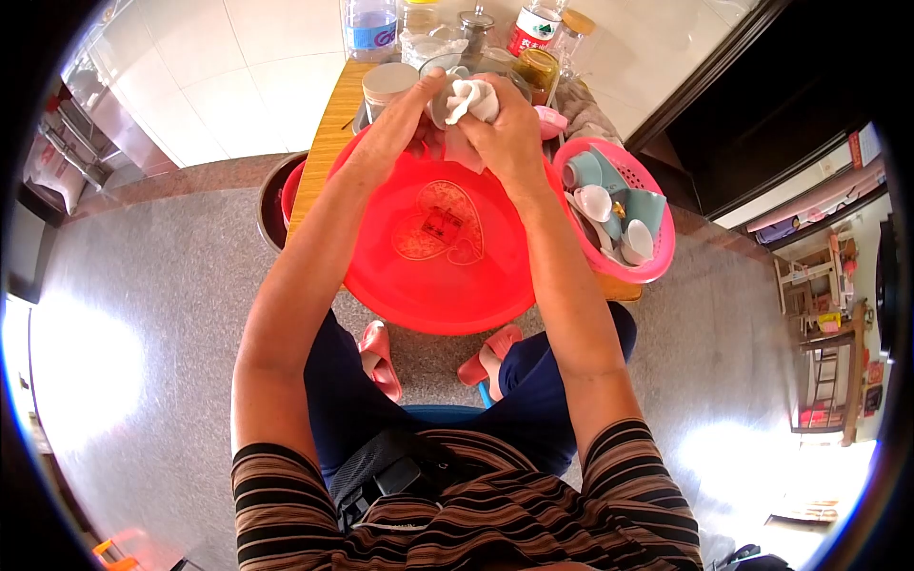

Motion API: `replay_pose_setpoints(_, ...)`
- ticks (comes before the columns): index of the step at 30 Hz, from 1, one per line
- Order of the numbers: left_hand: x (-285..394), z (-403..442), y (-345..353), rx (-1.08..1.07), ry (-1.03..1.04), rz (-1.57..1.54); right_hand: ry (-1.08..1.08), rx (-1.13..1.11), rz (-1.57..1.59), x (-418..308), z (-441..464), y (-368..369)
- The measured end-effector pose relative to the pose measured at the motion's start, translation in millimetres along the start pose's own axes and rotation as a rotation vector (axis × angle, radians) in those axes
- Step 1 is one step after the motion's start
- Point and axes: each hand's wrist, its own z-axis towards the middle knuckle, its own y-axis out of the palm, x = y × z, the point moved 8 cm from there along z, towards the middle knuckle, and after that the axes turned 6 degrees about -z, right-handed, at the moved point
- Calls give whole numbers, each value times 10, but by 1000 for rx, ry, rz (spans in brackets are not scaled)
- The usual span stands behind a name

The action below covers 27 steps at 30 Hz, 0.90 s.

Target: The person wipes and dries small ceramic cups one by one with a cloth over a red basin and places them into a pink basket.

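Observation:
Both my hands are raised over the far part of a large red basin [381, 276]. My left hand [409, 119] is closed around the left side of a clear glass vessel [438, 100]. My right hand [509, 124] grips a crumpled white cloth [473, 98] against the vessel's right side. Part of the cloth hangs below the fingers. The basin has a heart-shaped print on its bottom. To the right of it, a pink basket [657, 266] holds white spoons, a white cup and grey-blue dishes.
The basin and basket rest on a wooden table [335, 119]. Along the wall behind stand a lidded jar [388, 86], a blue-labelled bottle [371, 29], a red-labelled bottle [533, 29] and an amber jar [538, 71]. A dark round basin [273, 200] is left of the table.

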Motion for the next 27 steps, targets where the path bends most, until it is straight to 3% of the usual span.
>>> replay_pose_setpoints(4, 1, 2, 28, -18, 10, 63, 74, -66, 234, 41, 4, 17)
replay_pose_setpoints(6, 12, 7, 10, 2, 21, -11, 139, -258, 453, 26, -27, 141)
replay_pose_setpoints(10, -36, 70, -87, 42, 45, -31, 160, -327, 421, -17, -63, 184)
replay_pose_setpoints(12, -14, 53, -77, 28, 46, -34, -45, -128, 79, -89, -23, 62)
replay_pose_setpoints(15, 18, 1, -2, -22, 7, 31, 0, 45, -17, -17, 10, -53)
replay_pose_setpoints(19, -58, -6, 51, -62, -47, 40, 51, -2, 62, 0, 12, -61)
replay_pose_setpoints(21, -53, 23, -7, -11, 0, 5, 167, -261, 386, 3, -50, 135)
replay_pose_setpoints(26, -48, 75, -91, 40, 37, -24, 95, -287, 269, -29, -46, 151)
replay_pose_setpoints(27, -52, 75, -96, 48, 28, -41, 43, -195, 132, -57, -24, 85)
